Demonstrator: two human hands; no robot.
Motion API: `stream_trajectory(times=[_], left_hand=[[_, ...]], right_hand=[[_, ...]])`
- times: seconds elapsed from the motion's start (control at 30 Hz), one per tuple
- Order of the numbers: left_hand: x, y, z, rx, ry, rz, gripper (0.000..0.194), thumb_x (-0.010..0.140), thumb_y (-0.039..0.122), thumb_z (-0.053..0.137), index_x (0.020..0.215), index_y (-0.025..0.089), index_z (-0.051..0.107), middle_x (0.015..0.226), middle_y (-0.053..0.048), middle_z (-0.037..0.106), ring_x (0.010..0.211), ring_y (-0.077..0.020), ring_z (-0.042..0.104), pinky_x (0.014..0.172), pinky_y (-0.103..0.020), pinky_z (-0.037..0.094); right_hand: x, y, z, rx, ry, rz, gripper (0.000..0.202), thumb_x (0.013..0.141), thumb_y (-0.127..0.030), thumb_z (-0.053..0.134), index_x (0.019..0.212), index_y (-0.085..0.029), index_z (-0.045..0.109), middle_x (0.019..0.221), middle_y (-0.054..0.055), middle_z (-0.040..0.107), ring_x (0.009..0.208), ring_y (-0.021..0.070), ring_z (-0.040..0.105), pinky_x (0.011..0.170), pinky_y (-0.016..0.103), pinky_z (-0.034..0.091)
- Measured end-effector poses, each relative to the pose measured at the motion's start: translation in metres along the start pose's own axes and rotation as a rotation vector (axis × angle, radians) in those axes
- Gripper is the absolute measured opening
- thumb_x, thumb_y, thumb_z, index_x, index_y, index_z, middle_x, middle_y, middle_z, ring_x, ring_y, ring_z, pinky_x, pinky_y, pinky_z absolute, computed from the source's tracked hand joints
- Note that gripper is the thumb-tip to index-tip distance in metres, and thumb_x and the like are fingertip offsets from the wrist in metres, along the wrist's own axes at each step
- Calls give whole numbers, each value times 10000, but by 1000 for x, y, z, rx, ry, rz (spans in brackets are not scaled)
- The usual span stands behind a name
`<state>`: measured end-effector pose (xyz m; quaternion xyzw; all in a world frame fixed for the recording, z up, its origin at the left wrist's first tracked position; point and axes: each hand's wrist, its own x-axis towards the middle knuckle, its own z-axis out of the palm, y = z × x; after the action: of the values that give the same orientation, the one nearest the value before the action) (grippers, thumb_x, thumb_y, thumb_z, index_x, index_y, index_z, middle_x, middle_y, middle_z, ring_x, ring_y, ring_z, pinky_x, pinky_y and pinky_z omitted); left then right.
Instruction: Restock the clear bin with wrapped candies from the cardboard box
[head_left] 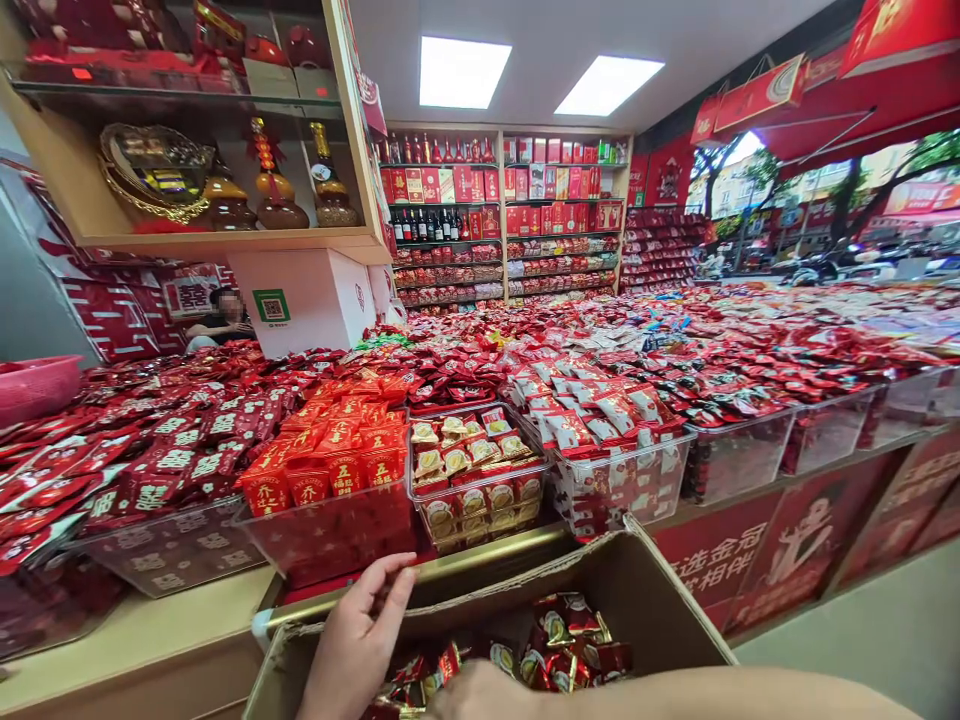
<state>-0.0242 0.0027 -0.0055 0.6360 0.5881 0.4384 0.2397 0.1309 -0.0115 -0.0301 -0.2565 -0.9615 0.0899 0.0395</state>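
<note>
A cardboard box stands before me, holding several red and gold wrapped candies. At the box's left part, my left hand is raised near the far rim, its fingers stretched out and no item visible in them. My right hand reaches down among the candies from the lower right; its fingers are hidden, so any hold cannot be made out. Just beyond the box, a clear bin contains neatly stacked candies in similar red and gold wrappers.
Left of that bin is one of orange-red packets; to its right, one of red and white packets. More filled bins spread across the counter. A display cabinet overhangs at left. A person sits behind the counter.
</note>
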Motion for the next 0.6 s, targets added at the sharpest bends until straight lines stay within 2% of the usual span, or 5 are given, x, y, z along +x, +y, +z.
stream_trajectory(times=[0.13,0.23,0.33,0.43,0.6], left_hand=[[-5,14,0,-558,-45,-139,449,818,515,293,955,173,550,871,-65,670,779,-192,615,704,-311,493],[-10,24,11,-697,-115,-195,430,811,512,336,1013,176,512,815,-53,670,639,-156,615,544,-254,484],[-14,30,27,-615,-133,-201,316,781,410,488,1008,190,495,656,11,650,486,-103,558,405,-189,395],[-18,33,37,-520,-129,-177,301,776,396,499,997,191,486,583,37,621,448,-99,535,396,-193,391],[-23,42,44,-501,-49,-182,339,781,414,480,1042,201,441,626,28,622,482,-122,573,414,-212,420]], right_hand=[[-6,20,-39,234,391,138,221,823,-275,353,749,-152,521,683,32,593,571,107,502,509,212,372],[-8,33,-55,593,617,313,275,848,-324,304,677,-166,450,573,-14,518,499,74,447,475,184,339],[-4,38,-51,972,594,362,288,827,-411,340,666,-178,392,487,-57,433,423,58,414,414,168,320],[1,38,-42,1252,553,308,306,802,-471,363,673,-194,345,445,-85,383,380,62,428,359,157,300],[0,36,-40,1305,633,260,332,811,-469,355,636,-188,353,435,-74,415,377,61,446,348,154,306]])
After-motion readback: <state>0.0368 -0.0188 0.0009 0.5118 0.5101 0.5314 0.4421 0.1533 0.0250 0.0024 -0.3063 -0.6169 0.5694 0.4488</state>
